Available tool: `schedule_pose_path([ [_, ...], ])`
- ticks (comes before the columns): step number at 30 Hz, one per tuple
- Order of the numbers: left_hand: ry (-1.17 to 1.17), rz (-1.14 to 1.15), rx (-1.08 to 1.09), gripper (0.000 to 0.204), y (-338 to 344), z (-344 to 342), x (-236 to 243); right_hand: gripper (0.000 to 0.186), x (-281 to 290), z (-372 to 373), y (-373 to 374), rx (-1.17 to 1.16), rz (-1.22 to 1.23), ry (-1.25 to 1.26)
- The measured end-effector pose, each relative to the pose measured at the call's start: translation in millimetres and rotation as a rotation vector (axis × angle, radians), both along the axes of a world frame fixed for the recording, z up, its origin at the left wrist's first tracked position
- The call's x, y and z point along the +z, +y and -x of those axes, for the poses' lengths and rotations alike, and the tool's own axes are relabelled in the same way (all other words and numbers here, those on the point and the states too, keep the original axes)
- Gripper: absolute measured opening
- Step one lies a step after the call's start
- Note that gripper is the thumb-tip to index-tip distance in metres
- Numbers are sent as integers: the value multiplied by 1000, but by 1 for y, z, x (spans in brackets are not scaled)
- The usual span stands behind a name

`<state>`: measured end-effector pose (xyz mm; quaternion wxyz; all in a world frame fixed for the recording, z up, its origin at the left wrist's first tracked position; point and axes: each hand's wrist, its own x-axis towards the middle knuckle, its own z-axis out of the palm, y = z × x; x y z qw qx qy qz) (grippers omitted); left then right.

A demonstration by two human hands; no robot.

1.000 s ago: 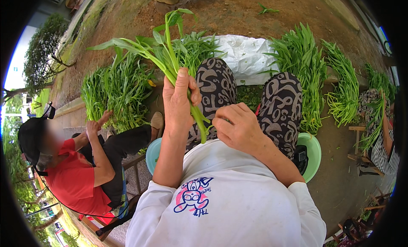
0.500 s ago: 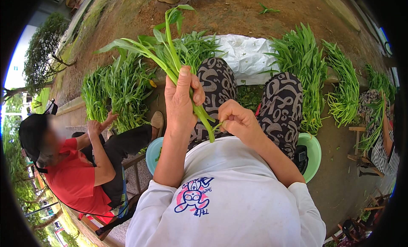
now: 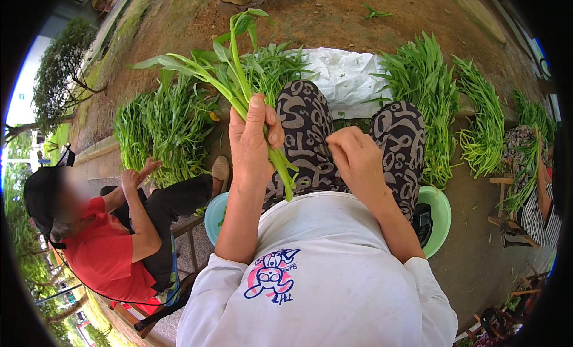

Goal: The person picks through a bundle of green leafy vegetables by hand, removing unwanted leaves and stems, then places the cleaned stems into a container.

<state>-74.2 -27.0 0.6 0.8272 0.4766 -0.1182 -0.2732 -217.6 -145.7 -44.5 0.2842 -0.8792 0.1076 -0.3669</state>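
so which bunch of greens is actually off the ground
The small bunch of leafy stems gripped upright in the left hand; the other piles lie on the ground.

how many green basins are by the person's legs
2: one basin sits under the left arm, one basin beside the right knee. Both are partly covered by the body, so others may be hidden.

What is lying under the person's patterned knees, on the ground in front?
A white plastic sheet shows beyond the knees, with green stalks beside it. How far the sheet runs under the legs is covered.
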Motion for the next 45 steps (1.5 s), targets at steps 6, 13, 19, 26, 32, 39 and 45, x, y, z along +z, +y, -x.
schedule_pose_path([
  [6, -36, -19, 4, 19, -1, 1, 0, 20, 15, 0, 21, 342, 135, -119],
  [13, -38, -20, 10, 19, -1, 4, 3, 21, 11, -3, 25, 298, 291, -96],
  [19, -5, 3, -3, 18, -2, 5, 5, 21, 8, -4, 30, 353, 0, -38],
  [26, 8, 44, -19, 19, -2, 3, 4, 10, 4, 0, 31, 533, -770, 51],
  [32, 1, 43, -4, 20, -1, 4, 7, 5, 7, 5, 22, 481, -1182, 89],
  [39, -13, 46, -12, 20, 0, 1, 6, 13, 2, 6, -1, -35, -221, 149],
  [45, -13, 60, -13, 19, -1, 0, 5, 19, 14, 3, -3, 30, 79, -91],
])
